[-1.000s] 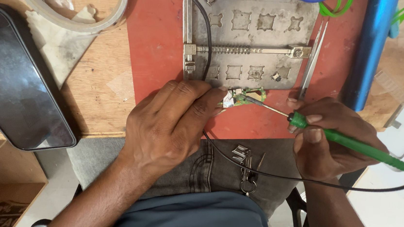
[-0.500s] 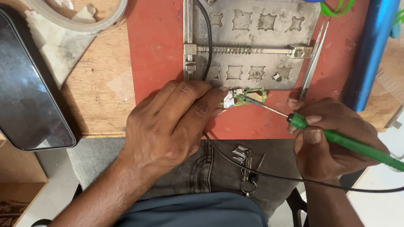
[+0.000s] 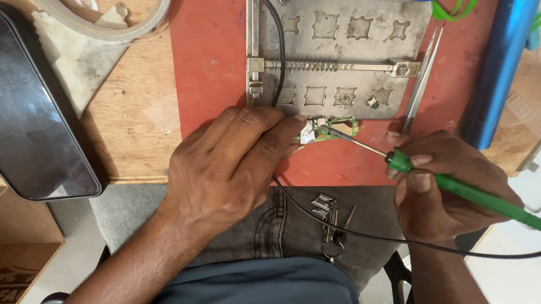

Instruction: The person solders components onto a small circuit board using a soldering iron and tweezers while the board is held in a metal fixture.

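Red matte mat (image 3: 212,69): left hand (image 3: 230,168) pinches small green board (image 3: 331,128), right hand (image 3: 443,193) grips green soldering iron (image 3: 475,196).

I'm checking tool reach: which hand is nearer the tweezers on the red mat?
Right. The right hand sits just below the tweezers tip; the left hand is farther left, on the small green board.

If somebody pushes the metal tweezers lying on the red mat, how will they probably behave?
The tweezers look thin, stiff and light, so they would probably slide across the red mat rather than roll. Their flat arms lie partly over the metal holder plate, so they might pivot or tip off it.
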